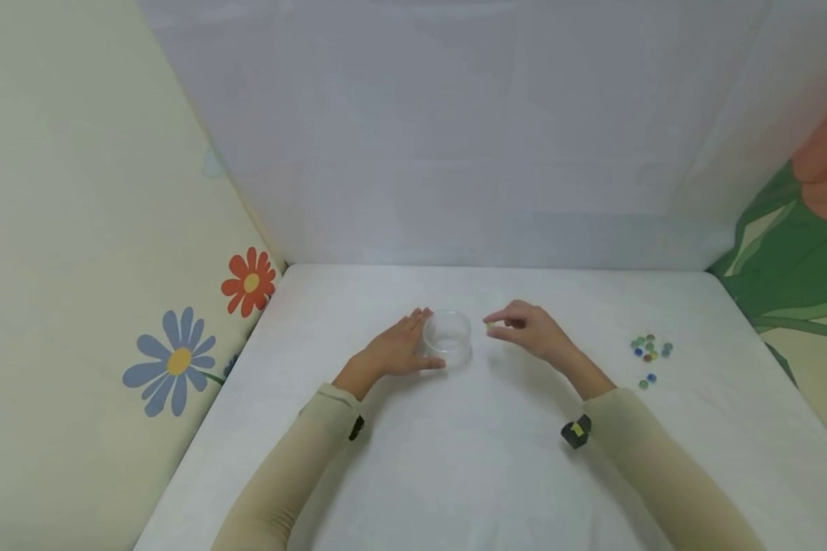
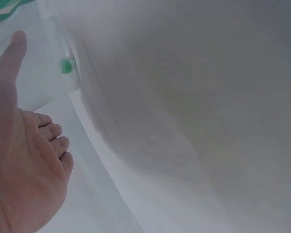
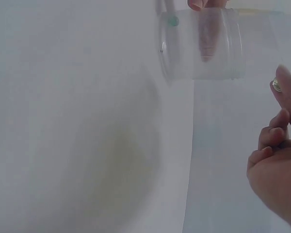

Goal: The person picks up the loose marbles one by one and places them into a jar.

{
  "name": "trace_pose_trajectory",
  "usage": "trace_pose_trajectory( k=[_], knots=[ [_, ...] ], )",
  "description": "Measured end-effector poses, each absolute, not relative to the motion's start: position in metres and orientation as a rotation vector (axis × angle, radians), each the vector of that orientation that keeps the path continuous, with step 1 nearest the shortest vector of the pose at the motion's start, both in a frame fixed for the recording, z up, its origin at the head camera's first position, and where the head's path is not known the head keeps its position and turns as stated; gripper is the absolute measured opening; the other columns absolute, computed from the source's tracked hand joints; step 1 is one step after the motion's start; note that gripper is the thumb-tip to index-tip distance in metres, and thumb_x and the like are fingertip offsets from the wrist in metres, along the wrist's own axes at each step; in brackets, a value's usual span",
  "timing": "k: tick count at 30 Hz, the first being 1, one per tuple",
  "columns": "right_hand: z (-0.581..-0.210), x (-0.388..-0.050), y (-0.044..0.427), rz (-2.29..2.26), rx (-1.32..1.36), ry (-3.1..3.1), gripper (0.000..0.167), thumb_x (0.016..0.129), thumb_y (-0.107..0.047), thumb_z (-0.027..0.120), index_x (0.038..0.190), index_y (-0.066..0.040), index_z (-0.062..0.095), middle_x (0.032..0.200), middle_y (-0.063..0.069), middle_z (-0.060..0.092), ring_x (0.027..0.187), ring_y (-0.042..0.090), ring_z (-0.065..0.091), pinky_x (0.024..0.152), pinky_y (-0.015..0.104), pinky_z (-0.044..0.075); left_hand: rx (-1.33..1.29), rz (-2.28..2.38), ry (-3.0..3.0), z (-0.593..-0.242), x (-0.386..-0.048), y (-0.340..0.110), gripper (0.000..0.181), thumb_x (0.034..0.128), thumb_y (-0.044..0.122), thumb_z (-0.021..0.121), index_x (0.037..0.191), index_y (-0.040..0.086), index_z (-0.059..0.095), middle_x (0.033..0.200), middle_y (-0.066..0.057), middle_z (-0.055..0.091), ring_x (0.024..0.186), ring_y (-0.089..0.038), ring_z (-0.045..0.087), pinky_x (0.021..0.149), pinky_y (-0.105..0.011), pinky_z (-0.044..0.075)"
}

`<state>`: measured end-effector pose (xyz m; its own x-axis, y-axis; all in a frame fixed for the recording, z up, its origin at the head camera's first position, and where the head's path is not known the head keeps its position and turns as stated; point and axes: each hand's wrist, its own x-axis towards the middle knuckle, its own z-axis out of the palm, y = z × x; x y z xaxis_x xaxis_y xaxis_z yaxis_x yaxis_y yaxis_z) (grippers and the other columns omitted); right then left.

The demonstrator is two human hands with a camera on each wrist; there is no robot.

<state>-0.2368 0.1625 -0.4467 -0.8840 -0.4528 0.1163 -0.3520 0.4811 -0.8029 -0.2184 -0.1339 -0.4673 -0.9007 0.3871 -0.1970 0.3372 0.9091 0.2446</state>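
sleeves (image 1: 661, 467), left grip (image 1: 400, 348) spread round jar (image 3: 184, 65), green marble (image 2: 66, 66) inside, right grip (image 1: 532, 330) pinching marble (image 3: 277, 86)

The desk (image 1: 455, 474) is white-surfaced. A clear container (image 1: 448, 337) stands centrally toward the far edge; glass marbles (image 1: 650, 347) lie toward the right edge.

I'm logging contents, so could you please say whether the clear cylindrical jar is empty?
No, the left wrist view shows a round green marble inside the jar.
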Motion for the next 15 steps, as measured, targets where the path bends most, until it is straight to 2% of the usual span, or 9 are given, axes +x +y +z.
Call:
trace_pose_trajectory(
  k=[15],
  knots=[
    [-0.453, -0.246, 0.128, -1.378, -0.721, 2.573, 0.028, 0.093, -0.032, 0.075, 0.117, -0.017, 0.077, 0.092, 0.003, 0.058, 0.084, 0.019, 0.049, 0.071, 0.030, 0.045, 0.580, 0.266, 2.848, -0.465, -0.219, -0.131, 0.113, 0.0874, 0.075, 0.058, 0.163, 0.006, 0.011, 0.169, -0.013, 0.013, 0.156, -0.029, 0.011, 0.126, -0.044, 0.018]
  ],
)
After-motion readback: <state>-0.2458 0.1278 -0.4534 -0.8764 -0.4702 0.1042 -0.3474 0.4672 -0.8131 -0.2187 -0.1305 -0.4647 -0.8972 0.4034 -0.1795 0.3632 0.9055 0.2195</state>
